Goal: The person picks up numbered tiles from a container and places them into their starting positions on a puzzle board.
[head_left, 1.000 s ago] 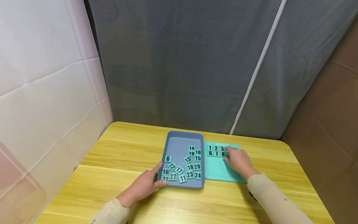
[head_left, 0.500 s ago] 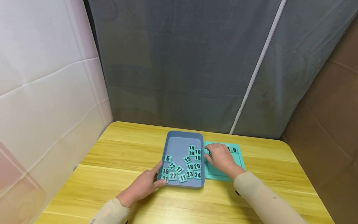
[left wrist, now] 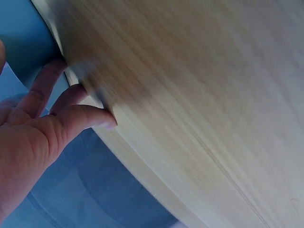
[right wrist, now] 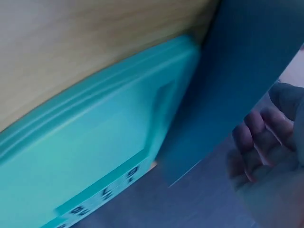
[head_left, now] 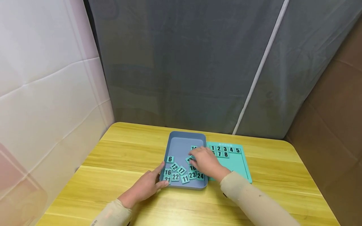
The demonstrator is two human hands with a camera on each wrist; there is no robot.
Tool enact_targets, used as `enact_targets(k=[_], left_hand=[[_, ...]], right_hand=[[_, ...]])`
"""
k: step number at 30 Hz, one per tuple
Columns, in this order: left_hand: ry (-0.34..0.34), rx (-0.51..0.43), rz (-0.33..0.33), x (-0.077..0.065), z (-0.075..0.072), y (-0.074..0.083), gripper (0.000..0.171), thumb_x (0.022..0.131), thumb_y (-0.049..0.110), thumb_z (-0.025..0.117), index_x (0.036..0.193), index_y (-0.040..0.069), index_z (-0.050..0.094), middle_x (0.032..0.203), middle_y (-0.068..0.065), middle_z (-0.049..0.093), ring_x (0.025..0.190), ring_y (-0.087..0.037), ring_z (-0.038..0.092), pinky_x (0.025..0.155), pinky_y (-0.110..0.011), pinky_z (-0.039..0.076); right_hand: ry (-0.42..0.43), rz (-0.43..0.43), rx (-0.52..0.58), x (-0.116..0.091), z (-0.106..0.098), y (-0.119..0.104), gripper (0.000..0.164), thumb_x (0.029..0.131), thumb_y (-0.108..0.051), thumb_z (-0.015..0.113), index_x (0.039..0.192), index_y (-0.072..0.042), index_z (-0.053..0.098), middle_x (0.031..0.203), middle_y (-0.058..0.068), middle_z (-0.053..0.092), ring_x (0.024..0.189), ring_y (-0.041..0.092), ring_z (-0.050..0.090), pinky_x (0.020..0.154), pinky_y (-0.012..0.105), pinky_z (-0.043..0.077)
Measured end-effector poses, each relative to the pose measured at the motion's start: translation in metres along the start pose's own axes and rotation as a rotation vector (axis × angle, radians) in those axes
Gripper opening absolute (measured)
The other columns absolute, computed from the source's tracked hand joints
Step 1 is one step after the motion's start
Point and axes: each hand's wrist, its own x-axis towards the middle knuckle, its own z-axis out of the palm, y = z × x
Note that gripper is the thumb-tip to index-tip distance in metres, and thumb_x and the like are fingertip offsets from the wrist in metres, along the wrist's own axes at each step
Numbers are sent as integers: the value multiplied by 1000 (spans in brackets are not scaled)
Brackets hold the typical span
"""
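My left hand (head_left: pixel 145 188) holds the near left corner of a blue-grey tray (head_left: pixel 182 146), index finger along its side and thumb at the front. In the left wrist view the left fingers are bent. Over the tray's right side is my right hand (head_left: pixel 207 161), fingers loosely curved above number tiles, its fingertips near the 13 tile (head_left: pixel 189 160). No tile shows in its grasp; it hides several. A turquoise board (head_left: pixel 236 166) lies against the tray's right side, with tiles 1 to 5 in its top row and 6, 7 and 8 (head_left: pixel 225 154) below.
Loose tiles lie in the tray, among them another 6 (head_left: pixel 170 159), 12, 17 and 22 (head_left: pixel 175 177). The wooden table (head_left: pixel 127 150) has a grey curtain (head_left: pixel 181 69) behind it, a white panel (head_left: pixel 51 78) at left and a brown one (head_left: pixel 331 110) at right.
My right hand has moved left from beside the 8 on the board, across the board, to over the tray's tiles. The left hand has stayed at the tray's corner.
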Motion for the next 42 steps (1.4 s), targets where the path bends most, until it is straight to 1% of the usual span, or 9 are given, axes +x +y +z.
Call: enact_targets(k=[4,9,12,16,21,26,29,34,42], left_hand=[[2,-2,-5,-1,-1,-1,86,98,36,79,165,3,38,124,-15,77,109,-27,64,101,-54,54],[-6,5,0,-1,-2,-2,85,98,36,78,165,3,38,125,-16,76,111,-29,65,101,-55,54],[-17,5,3,-1,-2,-2,84,99,36,77,165,2,37,131,-18,75,115,-31,65,102,-55,54],[-22,-4,0,-1,-1,-2,84,99,36,76,166,3,37,131,-19,74,115,-31,65,102,-55,54],[-15,0,-2,-1,-1,-1,85,99,37,77,166,4,37,130,-19,75,113,-30,65,101,-55,54],[-6,1,1,-2,0,-1,85,98,37,77,165,2,38,131,-21,74,112,-30,65,102,-55,54],[-8,3,-4,-1,0,-1,85,99,36,77,165,2,38,130,-20,75,111,-29,65,101,-55,54],[-8,2,-7,-1,0,-2,84,99,36,77,165,3,38,130,-19,75,109,-28,64,100,-53,54],[5,-2,14,-2,0,-2,84,98,35,78,164,1,39,130,-23,74,111,-30,67,101,-55,55]], right_hand=[[-115,-74,-72,11,8,-21,30,107,-21,67,137,-18,71,136,2,73,129,28,65,116,50,50],[-265,-130,-195,26,17,-47,48,112,-12,54,156,-30,56,156,-5,60,142,23,54,124,46,43],[-311,-151,-264,33,21,-56,50,114,-16,50,160,-36,50,164,-8,52,146,21,50,123,44,43],[-342,-150,-342,40,24,-60,46,115,-21,49,157,-40,53,167,-8,48,147,22,49,121,44,45],[-343,-82,-318,44,22,-54,43,115,-20,49,153,-36,59,160,-2,55,145,25,52,124,46,44],[-318,-54,-288,47,18,-48,41,114,-19,51,151,-32,63,147,4,65,136,25,58,121,44,47],[-313,-44,-263,48,19,-47,40,113,-18,54,149,-31,65,147,4,64,134,25,58,120,44,48],[-274,-84,-265,49,23,-47,38,112,-14,55,145,-26,68,152,-2,63,140,23,57,121,44,48],[-222,-133,-316,53,30,-47,34,112,-17,55,142,-24,70,141,-2,72,131,20,64,117,40,51]])
